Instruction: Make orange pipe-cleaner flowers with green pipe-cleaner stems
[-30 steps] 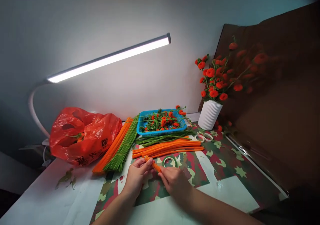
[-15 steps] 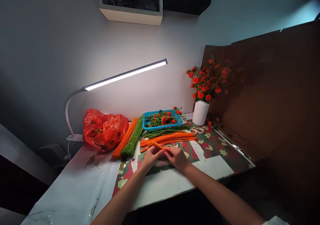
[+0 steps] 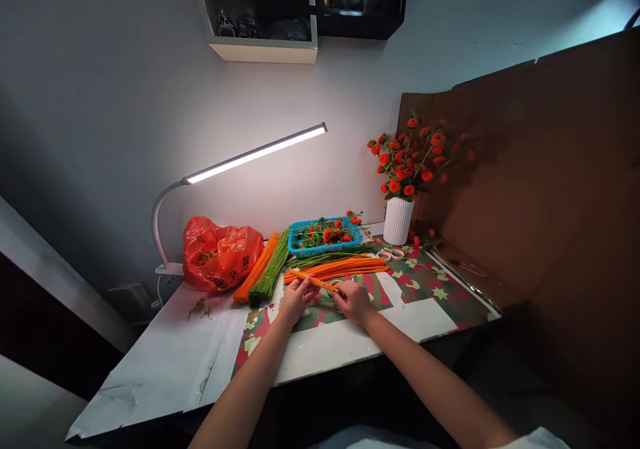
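Note:
Both of my hands hold one short orange pipe cleaner (image 3: pixel 314 280) just above the patterned table mat (image 3: pixel 440 296). My left hand (image 3: pixel 299 299) pinches its left end and my right hand (image 3: pixel 351 299) pinches its right end. Just behind my hands lies a loose row of orange pipe cleaners (image 3: pixel 345 268) with green ones (image 3: pixel 325 260) beyond. A roll of tape sits partly hidden by my right hand.
A blue basket (image 3: pixel 326 237) of small orange flowers stands at the back, with bundles of orange and green stems (image 3: pixel 265 269) and a red plastic bag (image 3: pixel 220 256) to its left. A white vase (image 3: pixel 398 221) of orange flowers, tape rolls (image 3: pixel 391 254), a desk lamp (image 3: pixel 250 156) and brown cardboard (image 3: pixel 550 169) stand around.
The view has pulled back and up, so the table looks smaller and a wall shelf shows. My hands keep hold of the orange pipe cleaner, now stretched a little longer between them.

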Demonstrator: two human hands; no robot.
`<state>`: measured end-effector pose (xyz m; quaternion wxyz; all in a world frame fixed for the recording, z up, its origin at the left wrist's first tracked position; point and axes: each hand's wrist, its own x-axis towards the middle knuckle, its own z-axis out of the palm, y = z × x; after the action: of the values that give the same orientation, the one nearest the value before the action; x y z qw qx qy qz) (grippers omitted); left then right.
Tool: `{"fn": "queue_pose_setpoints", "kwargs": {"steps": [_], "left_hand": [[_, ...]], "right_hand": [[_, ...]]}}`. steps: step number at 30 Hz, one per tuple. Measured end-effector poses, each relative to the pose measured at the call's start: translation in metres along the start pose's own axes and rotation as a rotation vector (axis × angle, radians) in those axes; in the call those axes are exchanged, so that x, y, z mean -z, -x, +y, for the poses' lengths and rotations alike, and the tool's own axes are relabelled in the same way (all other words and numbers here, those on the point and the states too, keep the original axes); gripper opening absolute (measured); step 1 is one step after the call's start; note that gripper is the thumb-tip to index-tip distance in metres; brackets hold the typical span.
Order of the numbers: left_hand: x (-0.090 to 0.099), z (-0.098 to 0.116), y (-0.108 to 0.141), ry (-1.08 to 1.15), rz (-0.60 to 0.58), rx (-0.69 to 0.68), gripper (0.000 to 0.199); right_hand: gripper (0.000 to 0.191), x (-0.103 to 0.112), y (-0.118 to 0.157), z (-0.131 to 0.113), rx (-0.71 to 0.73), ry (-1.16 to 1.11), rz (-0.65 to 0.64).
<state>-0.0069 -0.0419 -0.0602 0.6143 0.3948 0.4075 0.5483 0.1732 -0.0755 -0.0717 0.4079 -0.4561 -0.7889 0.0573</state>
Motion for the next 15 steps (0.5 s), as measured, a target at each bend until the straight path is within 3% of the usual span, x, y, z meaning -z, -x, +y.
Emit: {"fn": "queue_pose_setpoints", "kwargs": {"steps": [5,10,15], "left_hand": [[-0.005,-0.003,0.007,-0.103,-0.093,-0.034,0.041],[-0.011,-0.006,0.016,-0.244,-0.244,-0.043,0.035],[-0.012,-0.005,0.02,-0.288,-0.302,-0.067,0.029]], "right_hand": [[0.025,-0.001,0.0,0.003,0.021,0.022,-0.03],[0.029,-0.003,-0.001,0.005,0.05,0.037,-0.069],[0.025,-0.003,0.0,0.007,0.083,0.047,-0.134]]}}
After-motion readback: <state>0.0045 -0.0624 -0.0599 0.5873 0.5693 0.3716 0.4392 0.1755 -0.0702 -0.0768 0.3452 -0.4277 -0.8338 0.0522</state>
